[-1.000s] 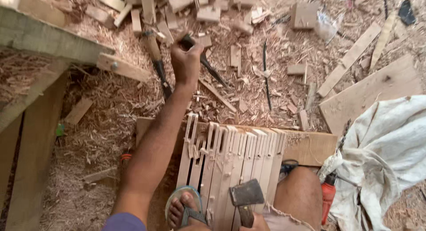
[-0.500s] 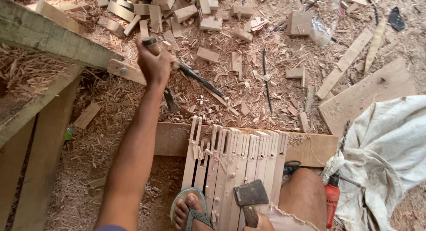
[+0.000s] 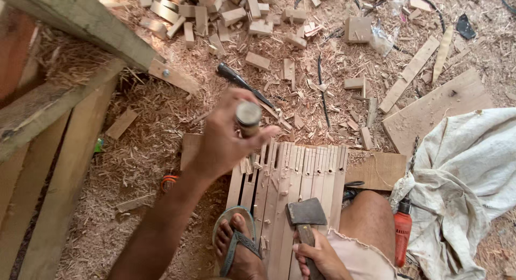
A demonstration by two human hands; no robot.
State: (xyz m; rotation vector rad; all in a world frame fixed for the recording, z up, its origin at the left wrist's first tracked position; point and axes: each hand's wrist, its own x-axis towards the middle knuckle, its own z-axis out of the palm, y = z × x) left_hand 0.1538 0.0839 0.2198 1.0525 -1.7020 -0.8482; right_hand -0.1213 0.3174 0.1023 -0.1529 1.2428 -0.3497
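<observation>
My left hand [image 3: 226,140] grips a chisel [image 3: 249,118] with a wooden handle, held upright so its round butt end faces the camera, right above the near end of a row of notched wooden slats [image 3: 298,175]. Low in the view, my right hand [image 3: 318,256] holds the wooden handle of a small hatchet, whose dark metal head [image 3: 305,211] rests on the slats. The slats lie side by side on a board [image 3: 379,169]. My foot in a sandal [image 3: 236,242] presses on their left edge, and my knee [image 3: 365,215] is at their right.
A second dark-handled chisel [image 3: 242,82] lies on the shavings beyond the slats. Wood offcuts [image 3: 258,59] and planks [image 3: 435,108] litter the floor. A wooden frame [image 3: 64,97] stands at left, a white cloth [image 3: 467,178] and an orange drill [image 3: 402,231] at right.
My left hand has come back from the far floor with a chisel and now holds it upright over the slats. The hatchet in my right hand has barely moved.
</observation>
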